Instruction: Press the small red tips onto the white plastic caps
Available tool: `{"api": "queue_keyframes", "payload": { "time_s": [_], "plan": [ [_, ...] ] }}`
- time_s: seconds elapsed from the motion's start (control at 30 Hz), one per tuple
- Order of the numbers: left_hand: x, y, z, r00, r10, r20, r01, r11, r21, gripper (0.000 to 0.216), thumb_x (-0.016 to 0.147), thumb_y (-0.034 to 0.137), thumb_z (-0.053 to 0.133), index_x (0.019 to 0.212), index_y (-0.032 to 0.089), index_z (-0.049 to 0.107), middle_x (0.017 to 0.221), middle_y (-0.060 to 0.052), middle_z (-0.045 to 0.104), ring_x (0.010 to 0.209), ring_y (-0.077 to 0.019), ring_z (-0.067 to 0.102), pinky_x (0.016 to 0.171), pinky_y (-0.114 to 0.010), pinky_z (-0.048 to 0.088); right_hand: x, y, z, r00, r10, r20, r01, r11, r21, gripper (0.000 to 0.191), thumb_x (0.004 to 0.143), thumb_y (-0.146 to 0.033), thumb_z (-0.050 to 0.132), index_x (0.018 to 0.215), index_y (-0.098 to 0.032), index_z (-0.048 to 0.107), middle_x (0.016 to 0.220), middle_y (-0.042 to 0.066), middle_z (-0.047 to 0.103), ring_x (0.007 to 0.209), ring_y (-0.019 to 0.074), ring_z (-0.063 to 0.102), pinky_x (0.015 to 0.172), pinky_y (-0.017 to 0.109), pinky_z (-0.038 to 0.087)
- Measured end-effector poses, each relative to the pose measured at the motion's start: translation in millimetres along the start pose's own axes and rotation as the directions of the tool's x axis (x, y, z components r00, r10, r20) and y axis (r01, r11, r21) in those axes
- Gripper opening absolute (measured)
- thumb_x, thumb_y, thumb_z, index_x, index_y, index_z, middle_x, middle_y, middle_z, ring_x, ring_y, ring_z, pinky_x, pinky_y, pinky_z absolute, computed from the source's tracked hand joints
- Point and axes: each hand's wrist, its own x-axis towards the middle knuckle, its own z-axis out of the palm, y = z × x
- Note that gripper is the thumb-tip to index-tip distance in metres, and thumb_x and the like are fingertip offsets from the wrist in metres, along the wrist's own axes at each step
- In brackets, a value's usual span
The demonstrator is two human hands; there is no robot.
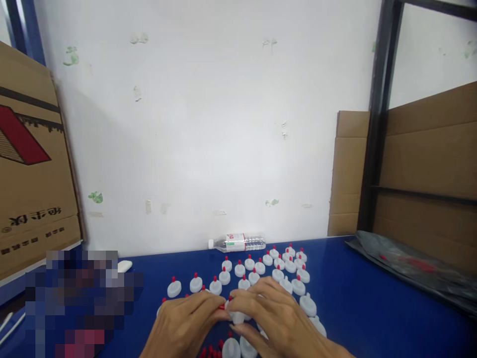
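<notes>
My right hand [274, 311] pinches a white nozzle cap [236, 317] between thumb and fingers. Close against it, my left hand [190, 318] has its fingertips closed on a small red tip [222, 307]. The two hands meet over the front of the blue table. Around and beyond them stand many white round caps with red tips [196, 283]. To the right of my right hand are white caps with no red tip [307, 304]. Below my hands lie loose red tips [211, 352] beside a bare white cap [231, 348].
A clear plastic bottle [238, 242] lies on the blue table [357, 298] against the wall. Black plastic sheeting [406, 263] rests along the right edge. Cardboard stands at left [33, 199] and right [428, 159]. The lower left is pixelated.
</notes>
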Motion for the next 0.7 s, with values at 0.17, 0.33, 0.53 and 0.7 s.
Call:
{"api": "queue_keyframes", "payload": {
  "time_s": [0.17,0.33,0.53,0.7],
  "plan": [
    [-8,-2,7,0.998,-0.002,0.059,0.003,1.000,-0.011,0.034,0.112,0.022,0.034,0.090,0.020,0.060,0.065,0.002,0.064,0.048,-0.0099,0.061,0.046,-0.019,0.042,-6,-1,13,0.998,-0.017,-0.056,0.016,1.000,-0.027,0.011,0.106,-0.026,0.051,0.116,-0.023,0.055,0.101,0.001,0.079,0.084,0.0157,0.072,0.113,0.043,0.040],
    [-15,0,7,0.993,-0.040,0.109,0.044,0.998,-0.033,0.037,0.111,0.020,0.034,0.087,0.019,0.062,0.064,0.002,0.062,0.048,-0.0103,0.061,0.047,-0.019,0.044,-11,0,24,0.991,-0.051,-0.122,0.045,0.998,-0.052,0.011,0.108,-0.028,0.048,0.112,-0.024,0.057,0.097,-0.002,0.079,0.078,0.0129,0.071,0.118,0.041,0.034],
    [-7,1,8,0.990,-0.119,0.074,0.122,0.992,-0.035,0.034,0.112,0.032,0.038,0.094,0.021,0.064,0.070,0.002,0.067,0.055,-0.0123,0.065,0.050,-0.022,0.044,0,2,7,1.000,-0.009,-0.003,0.009,1.000,-0.012,0.019,0.103,-0.018,0.054,0.121,-0.022,0.056,0.112,0.004,0.077,0.095,0.0171,0.072,0.118,0.046,0.035],
    [-11,-8,10,0.966,-0.128,0.224,0.119,0.992,0.051,0.032,0.111,0.026,0.036,0.103,0.021,0.067,0.083,-0.003,0.070,0.071,-0.0180,0.067,0.057,-0.026,0.047,2,30,-11,0.975,0.216,0.053,-0.210,0.972,-0.105,0.025,0.098,-0.009,0.052,0.115,-0.025,0.062,0.118,0.006,0.074,0.108,0.0228,0.070,0.114,0.056,0.036]
  ]
}}
